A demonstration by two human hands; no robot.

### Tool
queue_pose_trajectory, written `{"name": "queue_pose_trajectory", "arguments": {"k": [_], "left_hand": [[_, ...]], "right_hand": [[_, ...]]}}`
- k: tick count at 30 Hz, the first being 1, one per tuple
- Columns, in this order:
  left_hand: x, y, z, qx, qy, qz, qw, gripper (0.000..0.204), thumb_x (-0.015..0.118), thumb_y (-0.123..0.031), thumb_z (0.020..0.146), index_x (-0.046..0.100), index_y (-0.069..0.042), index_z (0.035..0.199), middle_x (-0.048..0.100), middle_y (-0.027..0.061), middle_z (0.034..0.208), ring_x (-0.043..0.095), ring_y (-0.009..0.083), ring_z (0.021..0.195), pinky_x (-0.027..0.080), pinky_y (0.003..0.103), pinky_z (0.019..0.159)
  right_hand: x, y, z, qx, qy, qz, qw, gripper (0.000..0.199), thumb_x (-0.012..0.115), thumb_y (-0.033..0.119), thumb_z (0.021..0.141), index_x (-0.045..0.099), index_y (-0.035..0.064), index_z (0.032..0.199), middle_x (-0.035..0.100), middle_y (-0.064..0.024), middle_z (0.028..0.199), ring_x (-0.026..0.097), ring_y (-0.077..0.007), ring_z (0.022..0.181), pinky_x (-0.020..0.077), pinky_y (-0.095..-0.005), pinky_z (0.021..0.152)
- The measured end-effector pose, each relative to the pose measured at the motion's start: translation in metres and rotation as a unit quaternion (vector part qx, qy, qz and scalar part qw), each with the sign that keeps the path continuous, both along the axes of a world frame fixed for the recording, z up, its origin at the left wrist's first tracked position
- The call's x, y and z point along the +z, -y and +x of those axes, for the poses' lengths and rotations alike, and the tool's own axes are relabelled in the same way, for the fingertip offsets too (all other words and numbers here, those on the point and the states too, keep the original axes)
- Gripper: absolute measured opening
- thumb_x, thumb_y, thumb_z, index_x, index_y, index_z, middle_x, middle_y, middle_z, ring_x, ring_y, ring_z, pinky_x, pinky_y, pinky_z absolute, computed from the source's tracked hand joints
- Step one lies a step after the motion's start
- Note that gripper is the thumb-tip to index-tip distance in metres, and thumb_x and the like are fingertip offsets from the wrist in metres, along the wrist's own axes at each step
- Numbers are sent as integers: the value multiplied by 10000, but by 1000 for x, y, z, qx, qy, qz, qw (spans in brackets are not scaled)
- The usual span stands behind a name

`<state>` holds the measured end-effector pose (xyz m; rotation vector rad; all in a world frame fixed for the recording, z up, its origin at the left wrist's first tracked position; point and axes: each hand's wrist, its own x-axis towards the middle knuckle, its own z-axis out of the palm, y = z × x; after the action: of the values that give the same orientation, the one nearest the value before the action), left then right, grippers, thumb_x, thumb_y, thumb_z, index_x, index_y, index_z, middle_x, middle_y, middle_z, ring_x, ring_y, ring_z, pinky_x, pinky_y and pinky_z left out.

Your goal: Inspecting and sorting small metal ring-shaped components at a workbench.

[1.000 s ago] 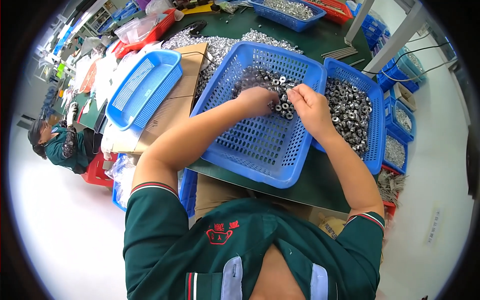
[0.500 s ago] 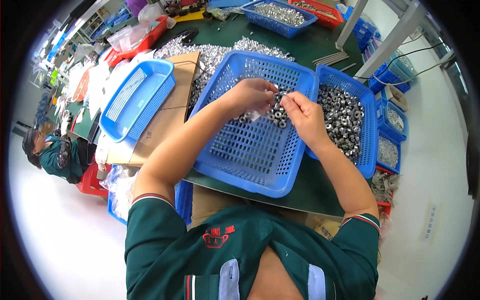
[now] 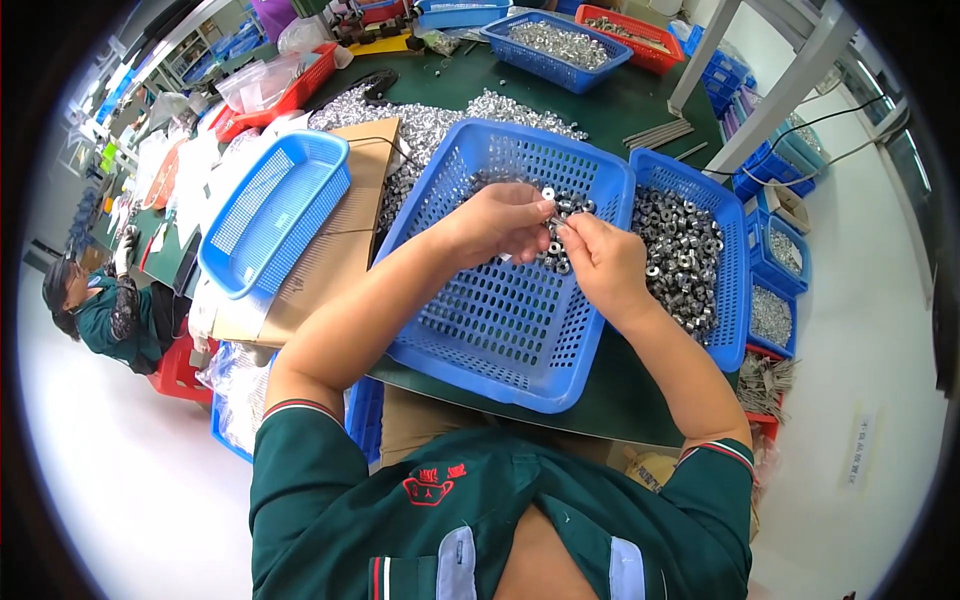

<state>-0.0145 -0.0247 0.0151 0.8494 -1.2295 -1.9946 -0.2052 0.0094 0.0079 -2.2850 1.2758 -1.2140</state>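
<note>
Both hands are over a blue perforated plastic basket (image 3: 470, 362), which holds a loose pile of small shiny metal rings (image 3: 557, 262). My left hand (image 3: 503, 222) is curled palm inward, its thumb stretched toward the other hand. What lies in its fingers is mostly hidden; a small pale patch shows beneath it. Thumb and forefinger of my right hand (image 3: 607, 265) are pinched together at the left fingertips, on something too small to name. A second blue basket (image 3: 732, 300), full of similar metal rings, stands against the first on the right.
A light blue empty tray (image 3: 262, 262) rests on cardboard (image 3: 335, 245) at the left. Behind the basket lies a heap of silvery metal parts (image 3: 440, 115). Metal rods (image 3: 660, 132) and a white post (image 3: 770, 85) are at the right. A co-worker (image 3: 115, 315) sits far left.
The baskets and table sit slightly differently in view. My left hand has turned so its thumb points at my right fingertips, and both hands are slightly lower in the picture.
</note>
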Motion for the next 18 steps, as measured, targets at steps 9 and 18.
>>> {"name": "queue_pose_trajectory", "arguments": {"k": [9, 18], "left_hand": [[3, -1, 1, -25, 21, 31, 999, 219, 525, -233, 959, 521, -35, 866, 612, 68, 642, 548, 127, 463, 418, 229, 414], [11, 0, -3, -17, 55, -155, 986, 175, 531, -180, 949, 528, -13, 1004, 663, 105, 805, 638, 144, 659, 512, 245, 617]], "right_hand": [[3, -6, 0, 18, -143, -135, 980, 101, 606, 148, 853, 591, 54, 818, 592, -95, 656, 604, -292, 606, 447, -369, 512], [10, 9, -11, 97, 158, 329, 926, 280, 523, 264, 948, 601, 38, 802, 438, 59, 560, 376, -24, 502, 287, -206, 461]]}}
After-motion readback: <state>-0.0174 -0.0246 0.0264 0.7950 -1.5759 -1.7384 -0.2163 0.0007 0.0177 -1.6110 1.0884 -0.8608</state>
